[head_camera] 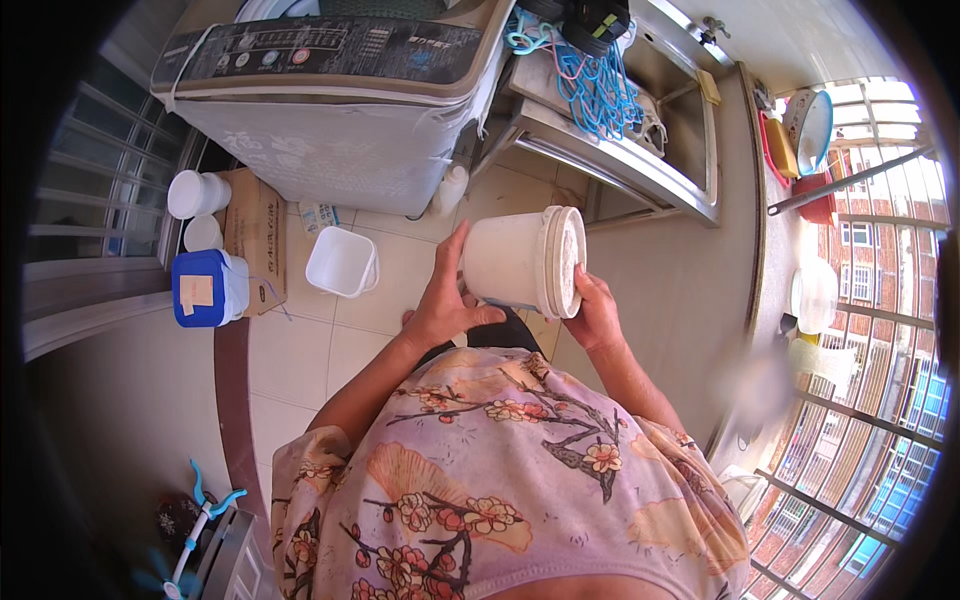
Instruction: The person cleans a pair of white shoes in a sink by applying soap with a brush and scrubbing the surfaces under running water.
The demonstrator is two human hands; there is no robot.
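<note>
A white lidded plastic bucket (504, 255) is held on its side in front of my body, its lid (568, 262) turned to the right. My left hand (450, 300) supports the bucket's base end, thumb and fingers spread around it. At the lid end, my right hand (596, 304) grips the rim, its thumb on the lid. To the left on the tiled floor stands a white square plastic tub (341, 261) without a lid. The undersides of both hands' grips are partly hidden by the bucket.
A washing machine (315, 150) stands ahead, beside a metal sink stand (622, 169) with blue hangers (600, 90). At left are a cardboard box (259, 240), white containers (196, 195) and a blue-lidded container (199, 289). A ledge along the barred window at right holds basins (810, 131).
</note>
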